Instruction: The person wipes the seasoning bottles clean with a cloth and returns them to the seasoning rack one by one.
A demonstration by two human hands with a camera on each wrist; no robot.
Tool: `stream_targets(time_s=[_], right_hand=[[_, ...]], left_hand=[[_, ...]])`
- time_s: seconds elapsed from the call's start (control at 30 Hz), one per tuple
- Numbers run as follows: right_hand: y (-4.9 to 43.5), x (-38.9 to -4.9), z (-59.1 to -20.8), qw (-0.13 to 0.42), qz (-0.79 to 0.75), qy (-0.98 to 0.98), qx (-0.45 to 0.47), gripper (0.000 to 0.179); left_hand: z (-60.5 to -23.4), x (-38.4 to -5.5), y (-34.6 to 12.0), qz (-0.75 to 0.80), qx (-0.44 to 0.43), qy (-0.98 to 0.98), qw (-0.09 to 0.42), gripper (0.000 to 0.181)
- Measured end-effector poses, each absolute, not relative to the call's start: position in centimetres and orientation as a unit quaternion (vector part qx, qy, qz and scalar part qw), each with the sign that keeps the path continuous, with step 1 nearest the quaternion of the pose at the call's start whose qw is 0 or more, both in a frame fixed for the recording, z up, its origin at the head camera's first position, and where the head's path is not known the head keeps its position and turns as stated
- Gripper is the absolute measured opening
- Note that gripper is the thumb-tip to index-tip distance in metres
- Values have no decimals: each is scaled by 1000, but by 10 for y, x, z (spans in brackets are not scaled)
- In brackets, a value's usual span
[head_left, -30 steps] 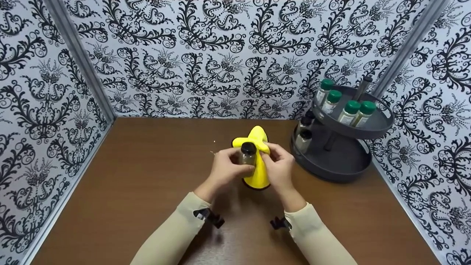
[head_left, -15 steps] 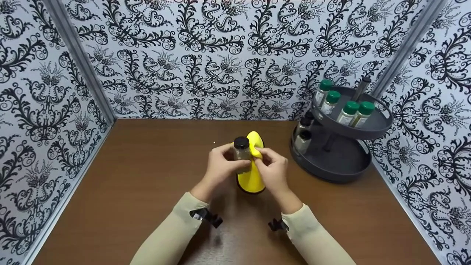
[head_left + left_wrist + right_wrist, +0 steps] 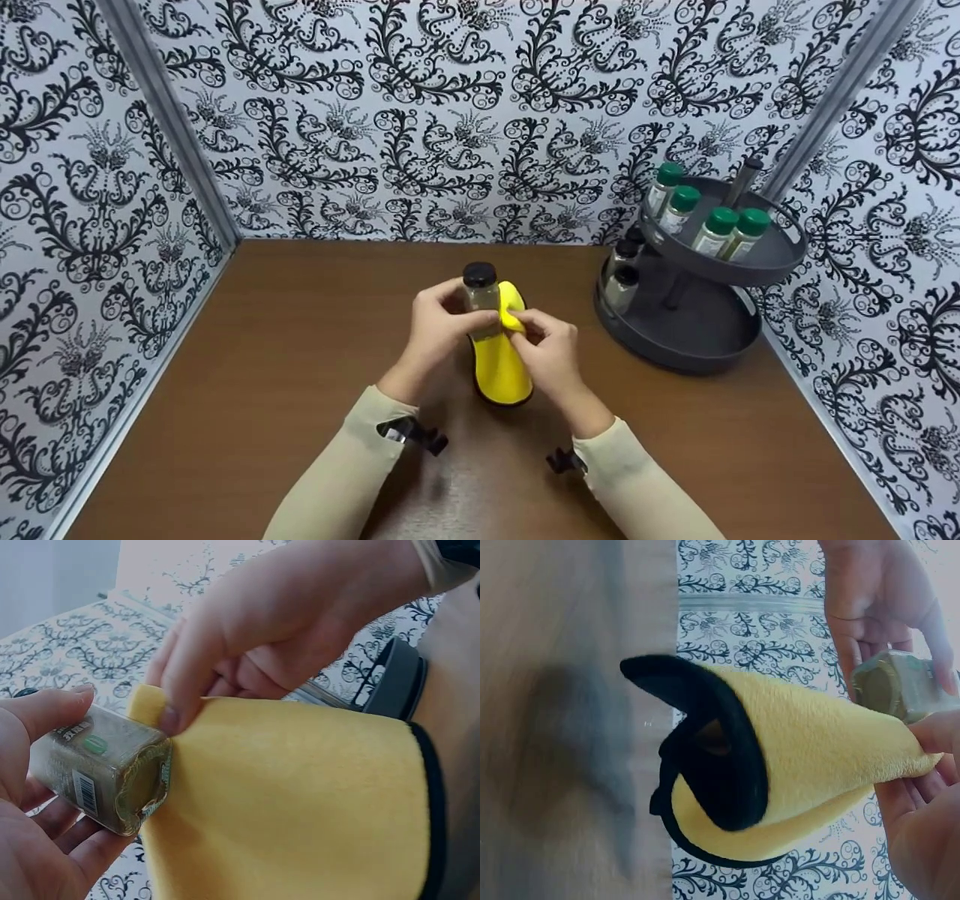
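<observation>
My left hand grips a clear square-sided spice jar with a black lid, held tilted above the table. In the left wrist view the jar's base faces the cloth, and a barcode shows on its side. A yellow cloth with black edging hangs from my right hand, which pinches it between thumb and fingers beside the jar. The right wrist view shows the cloth draped in folds, its upper part next to the jar.
A dark grey two-tier round stand is at the back right. Several green-lidded jars stand on its upper tier, and black-lidded jars on the lower one. Patterned walls enclose the brown table.
Both hands have moved a little to the left with the jar and cloth. The jar is lifted clear of the cloth's front, and the cloth hangs in a narrower fold.
</observation>
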State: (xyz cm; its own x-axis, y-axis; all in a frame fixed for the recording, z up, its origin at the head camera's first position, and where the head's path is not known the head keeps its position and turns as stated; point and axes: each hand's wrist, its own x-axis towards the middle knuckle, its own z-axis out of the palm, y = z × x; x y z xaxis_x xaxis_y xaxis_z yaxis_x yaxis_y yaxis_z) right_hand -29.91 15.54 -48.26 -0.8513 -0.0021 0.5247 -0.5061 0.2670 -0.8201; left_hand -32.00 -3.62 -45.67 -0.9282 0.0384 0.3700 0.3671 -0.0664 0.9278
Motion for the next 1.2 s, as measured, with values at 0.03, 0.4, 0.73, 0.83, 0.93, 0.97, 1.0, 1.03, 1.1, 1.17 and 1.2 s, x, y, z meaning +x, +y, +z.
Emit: stream_targets(time_s=[0.03,0.4,0.73,0.83,0.93,0.97,1.0,1.03,1.1,1.17,1.2], right_hand=[[155,-299,-483,214,581,-766,169,21],[157,-301,-488,253,578,-755,179,17],[165,-304,-479,281,585,-743,162,18],[168,-305,-477,290,596,-733,154,19],[170,-307,-475,298,605,-723,150,19],[170,-308,-475,300,609,-719,149,19],[171,-308,-475,301,612,-716,147,19],[172,-309,-474,301,616,-713,146,19],[172,-308,-473,298,622,-710,142,18],[173,-308,-473,291,632,-706,135,18],[173,-308,-473,288,636,-703,133,18]], left_hand=[[-455,-320,-37,-717,-147,-671,118,42],[-458,-319,-31,-745,-142,-645,92,41],[-472,-319,-19,-690,-173,-698,75,42],[-476,-318,-15,-687,-177,-702,65,40],[-480,-317,-11,-674,-179,-714,62,36],[-481,-317,-10,-671,-180,-716,61,35],[-482,-317,-9,-668,-180,-720,61,33],[-483,-316,-9,-665,-180,-722,60,33],[-483,-316,-8,-664,-180,-723,57,32],[-483,-317,-8,-660,-179,-728,54,32],[-482,-317,-8,-654,-179,-733,53,32]])
